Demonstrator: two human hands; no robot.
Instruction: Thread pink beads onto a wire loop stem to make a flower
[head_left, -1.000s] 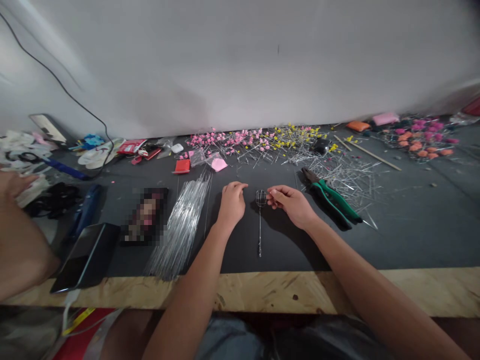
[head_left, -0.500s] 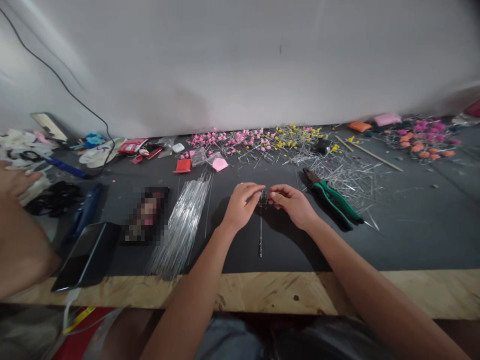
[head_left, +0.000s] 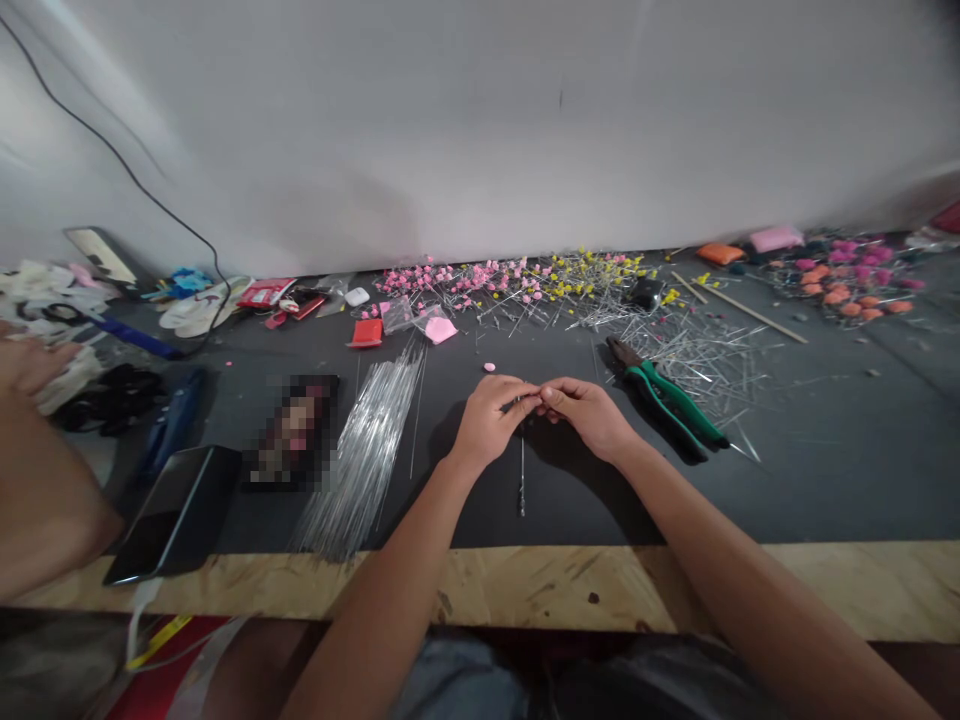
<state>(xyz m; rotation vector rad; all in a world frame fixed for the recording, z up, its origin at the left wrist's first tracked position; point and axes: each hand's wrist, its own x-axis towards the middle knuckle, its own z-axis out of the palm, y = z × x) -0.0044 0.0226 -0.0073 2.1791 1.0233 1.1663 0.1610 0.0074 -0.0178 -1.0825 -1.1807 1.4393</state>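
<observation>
My left hand [head_left: 491,415] and my right hand [head_left: 585,410] meet over the dark tabletop, thumbs and fingertips pinched together. Whatever lies between the fingertips is too small or hidden to make out. Below them, a thin metal rod [head_left: 522,470] with a knobbly lower end lies on the table; its upper part is covered by the hands. Just beyond my left fingers sits a small pink lump [head_left: 489,367]. To the right of my right hand are green-handled pliers [head_left: 671,400], and to the left of my left hand lies a bundle of straight wires [head_left: 367,450].
Along the wall lie wires tipped with pink [head_left: 457,280] and yellow [head_left: 600,270] bits. Loose wires [head_left: 697,355] surround the pliers' far side. Pink clay [head_left: 439,328], a red packet [head_left: 366,333] and a phone [head_left: 161,520] are leftward. Another person's arm [head_left: 45,470] reaches in at far left.
My hands have come together, left fingertips moving right to touch the right ones. The rod's looped upper end, seen between them before, is now covered. The pink lump has come into sight.
</observation>
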